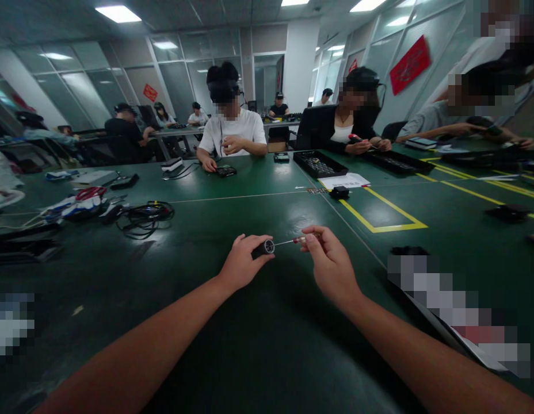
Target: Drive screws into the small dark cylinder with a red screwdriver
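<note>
Above the green table, my left hand (244, 261) is wrapped round a black cylindrical part (263, 248). Its round end, with a pale ring and some inner detail, faces right. My right hand (331, 261) grips a screwdriver (298, 239) by its reddish, see-through handle. The thin metal shaft points left, and its tip is at or very near the cylinder's round end; whether it touches a screw is too small to tell. My left fingers hide most of the cylinder's body.
A tangle of black cables (146, 218) lies to the left. Ahead are a small black block (339, 192), a white paper (347, 180) and a black parts tray (319, 165). Yellow tape (399, 228) marks the green table (232, 215). Several people sit working across and to the right.
</note>
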`<control>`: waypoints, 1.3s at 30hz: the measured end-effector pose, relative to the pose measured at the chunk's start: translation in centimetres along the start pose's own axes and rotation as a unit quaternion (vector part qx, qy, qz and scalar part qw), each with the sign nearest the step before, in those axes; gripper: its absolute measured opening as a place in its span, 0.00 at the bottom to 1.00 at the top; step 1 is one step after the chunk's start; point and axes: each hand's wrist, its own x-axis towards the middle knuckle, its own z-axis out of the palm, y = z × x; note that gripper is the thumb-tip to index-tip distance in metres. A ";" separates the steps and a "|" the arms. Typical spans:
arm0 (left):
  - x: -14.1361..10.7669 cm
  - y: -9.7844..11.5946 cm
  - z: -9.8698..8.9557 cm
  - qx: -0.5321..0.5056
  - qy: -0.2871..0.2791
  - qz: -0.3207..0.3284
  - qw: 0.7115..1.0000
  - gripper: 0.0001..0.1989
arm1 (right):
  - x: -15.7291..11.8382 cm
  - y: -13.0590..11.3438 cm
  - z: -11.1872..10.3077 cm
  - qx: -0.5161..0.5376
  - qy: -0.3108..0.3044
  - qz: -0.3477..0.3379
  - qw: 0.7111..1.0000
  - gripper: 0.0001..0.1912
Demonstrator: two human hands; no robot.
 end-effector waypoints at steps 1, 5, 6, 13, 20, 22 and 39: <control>0.0 0.0 0.0 0.001 -0.001 0.000 1.000 0.18 | 0.0 0.0 0.0 -0.008 0.000 0.003 1.000 0.14; 0.0 0.0 0.1 0.008 -0.014 0.014 1.000 0.18 | -0.2 -0.6 -0.1 -0.064 -0.004 -0.009 0.998 0.19; 0.0 0.1 0.1 0.009 -0.015 0.015 1.000 0.18 | -0.2 -0.7 -0.2 -0.079 -0.007 -0.019 0.997 0.20; 0.1 0.6 -0.3 0.000 0.000 -0.016 1.000 0.17 | -0.1 -0.2 0.0 -0.034 0.008 -0.004 0.999 0.15; 0.0 0.2 0.0 0.002 -0.013 0.006 1.000 0.18 | -0.2 -0.8 -0.1 -0.062 -0.009 -0.001 0.998 0.17; 0.0 0.1 0.0 0.000 -0.007 0.001 1.000 0.18 | -0.3 -0.9 -0.1 -0.021 -0.004 -0.003 1.000 0.14; 0.4 -0.6 -1.2 0.076 -0.044 0.029 0.996 0.20 | 1.7 2.4 -0.1 0.193 0.066 0.177 0.963 0.14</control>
